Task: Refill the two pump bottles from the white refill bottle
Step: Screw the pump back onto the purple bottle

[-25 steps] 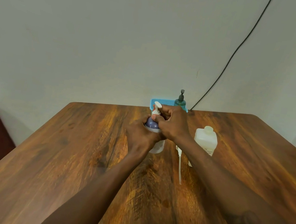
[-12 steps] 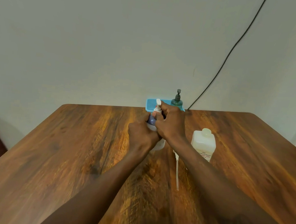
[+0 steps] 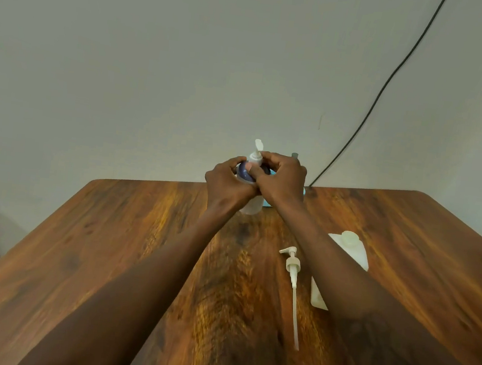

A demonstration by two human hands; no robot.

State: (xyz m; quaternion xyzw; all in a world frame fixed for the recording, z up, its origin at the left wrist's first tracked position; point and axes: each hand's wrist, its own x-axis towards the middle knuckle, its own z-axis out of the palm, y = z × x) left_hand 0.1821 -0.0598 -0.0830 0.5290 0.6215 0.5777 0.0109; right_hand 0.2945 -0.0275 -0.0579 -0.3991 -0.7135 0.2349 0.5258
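Both hands hold a clear pump bottle [image 3: 252, 206] with a purple shoulder, raised a little above the far middle of the table. My left hand [image 3: 227, 185] wraps its body. My right hand [image 3: 281, 179] grips the white pump collar [image 3: 256, 155] at its top. The white refill bottle [image 3: 354, 250] stands to the right, partly hidden behind my right forearm, its cap on. A loose white pump head with a long dip tube [image 3: 293, 280] lies flat beside it. Only the tip of the green pump bottle [image 3: 295, 155] shows behind my right hand.
The brown wooden table [image 3: 107, 257] fills the lower view, its far edge near a plain wall. A blue tray [image 3: 268, 203] peeks out behind my hands at the far edge. A black cable [image 3: 373, 104] runs down the wall to the table.
The view has tilted down and closer, so the loose pump and refill bottle now sit lower. My hands have lifted the bottle slightly and my right hand has turned on the pump collar.
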